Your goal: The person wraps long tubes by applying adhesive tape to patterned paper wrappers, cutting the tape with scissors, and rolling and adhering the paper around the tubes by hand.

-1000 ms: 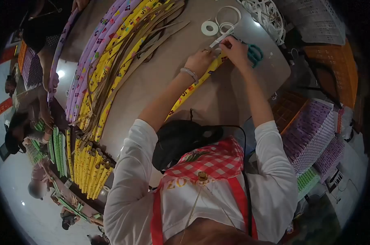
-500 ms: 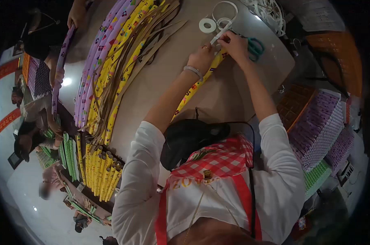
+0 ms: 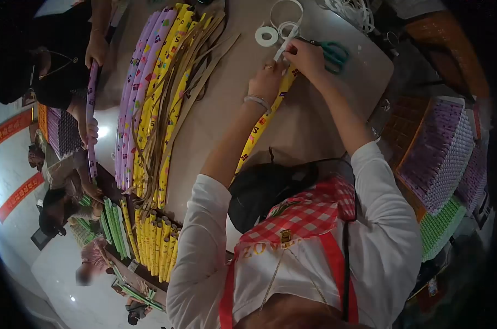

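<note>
A long yellow tube [image 3: 262,122] with a colourful print lies slanted across the table, its upper end at my hands. My left hand [image 3: 266,82], wearing a bracelet, is closed around that end. In my right hand [image 3: 306,59] the fingers pinch a strip of white tape [image 3: 282,52] against the tube; the exact contact is hidden by the fingers. Just beyond lie a flat roll of white tape [image 3: 258,36] and a loose white loop [image 3: 272,15]. Teal-handled scissors [image 3: 343,57] rest to the right of my right hand.
Purple tubes [image 3: 133,104], yellow tubes [image 3: 159,71] and brown strips [image 3: 196,96] lie left on the table [image 3: 215,131]. Shorter yellow tubes [image 3: 158,247] are stacked lower left. Another person's hand [image 3: 97,50] holds a purple tube. Woven purple stacks [image 3: 438,156] stand at right.
The whole view has shifted a little, with the table's things sitting lower and further right at the left side. Both my hands keep their hold near the tube's end.
</note>
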`<state>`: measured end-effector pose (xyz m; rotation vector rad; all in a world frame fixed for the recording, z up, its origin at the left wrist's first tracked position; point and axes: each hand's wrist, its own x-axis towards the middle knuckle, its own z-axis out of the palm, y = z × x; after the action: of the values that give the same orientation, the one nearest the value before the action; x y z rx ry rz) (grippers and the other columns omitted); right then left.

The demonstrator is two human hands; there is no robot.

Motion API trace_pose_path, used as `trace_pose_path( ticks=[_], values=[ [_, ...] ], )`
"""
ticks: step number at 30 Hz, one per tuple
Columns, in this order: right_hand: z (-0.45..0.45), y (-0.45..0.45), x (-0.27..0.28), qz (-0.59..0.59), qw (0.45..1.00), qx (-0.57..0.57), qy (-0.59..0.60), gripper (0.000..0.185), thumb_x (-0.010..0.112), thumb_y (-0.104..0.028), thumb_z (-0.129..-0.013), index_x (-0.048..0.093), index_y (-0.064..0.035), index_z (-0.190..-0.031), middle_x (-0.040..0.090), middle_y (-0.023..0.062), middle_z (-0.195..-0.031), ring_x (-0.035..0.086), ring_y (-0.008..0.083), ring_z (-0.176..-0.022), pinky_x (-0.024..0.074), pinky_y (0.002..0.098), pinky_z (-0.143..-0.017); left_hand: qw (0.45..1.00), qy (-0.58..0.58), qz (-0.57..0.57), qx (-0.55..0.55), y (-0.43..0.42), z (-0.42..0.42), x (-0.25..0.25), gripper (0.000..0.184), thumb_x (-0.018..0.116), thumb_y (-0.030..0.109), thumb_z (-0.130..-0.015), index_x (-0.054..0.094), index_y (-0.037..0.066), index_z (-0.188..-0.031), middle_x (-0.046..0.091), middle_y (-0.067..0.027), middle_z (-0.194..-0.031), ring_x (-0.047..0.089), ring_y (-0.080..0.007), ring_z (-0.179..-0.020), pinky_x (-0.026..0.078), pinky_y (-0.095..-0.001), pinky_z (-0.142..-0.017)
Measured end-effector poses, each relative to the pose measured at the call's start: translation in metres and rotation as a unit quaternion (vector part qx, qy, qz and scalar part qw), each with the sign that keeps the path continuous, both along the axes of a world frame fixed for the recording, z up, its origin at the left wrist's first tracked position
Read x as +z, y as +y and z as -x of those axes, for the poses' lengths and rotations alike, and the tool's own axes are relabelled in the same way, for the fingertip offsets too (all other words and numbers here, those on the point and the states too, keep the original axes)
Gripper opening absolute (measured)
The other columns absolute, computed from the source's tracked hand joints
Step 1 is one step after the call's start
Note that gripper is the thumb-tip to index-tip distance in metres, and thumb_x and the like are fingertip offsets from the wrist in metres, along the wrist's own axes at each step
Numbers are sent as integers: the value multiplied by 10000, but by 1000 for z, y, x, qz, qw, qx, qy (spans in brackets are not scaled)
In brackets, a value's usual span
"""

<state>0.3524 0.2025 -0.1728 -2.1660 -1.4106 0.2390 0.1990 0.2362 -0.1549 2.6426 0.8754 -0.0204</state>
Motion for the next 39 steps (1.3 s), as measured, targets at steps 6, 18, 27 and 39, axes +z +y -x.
trace_pose_path(
  ticks=[6, 18, 27, 39],
  values=[
    [0, -1, 1, 4, 1000, 3, 25, 195, 645, -277, -700, 594, -102, -770, 614, 32, -666, 594, 192, -608, 456, 312, -568, 999, 30, 16, -11, 6, -3, 11, 463, 483, 66, -792, 402, 180, -1234, 482, -84, -1132, 530, -269, -960, 490, -381, -699],
    [0, 6, -1, -23, 998, -23, 55, 187, 639, -177, -720, 497, -92, -808, 603, 58, -703, 592, 259, -691, 411, 375, -599, 999, 33, 33, 5, 6, -8, 3, 445, 545, 62, -757, 439, 153, -1180, 454, -97, -1160, 500, -278, -1022, 473, -390, -761],
    [27, -59, 31, -130, 981, 115, -84, 264, 621, -98, -683, 545, -119, -935, 575, 36, -1002, 540, 213, -973, 375, 391, -863, 990, 20, 96, 102, 0, -5, 17, 312, 501, 201, -816, 466, 96, -1107, 531, -137, -1060, 557, -322, -919, 476, -406, -729],
    [58, -107, 47, -137, 976, 162, -49, 216, 485, -54, -815, 574, -83, -1010, 560, 57, -1088, 515, 238, -998, 317, 419, -919, 708, -597, 257, 276, -88, 80, 180, 167, 515, 87, -841, 565, -32, -948, 563, -48, -771, 538, -127, -713, 433, -248, -647]
  ],
)
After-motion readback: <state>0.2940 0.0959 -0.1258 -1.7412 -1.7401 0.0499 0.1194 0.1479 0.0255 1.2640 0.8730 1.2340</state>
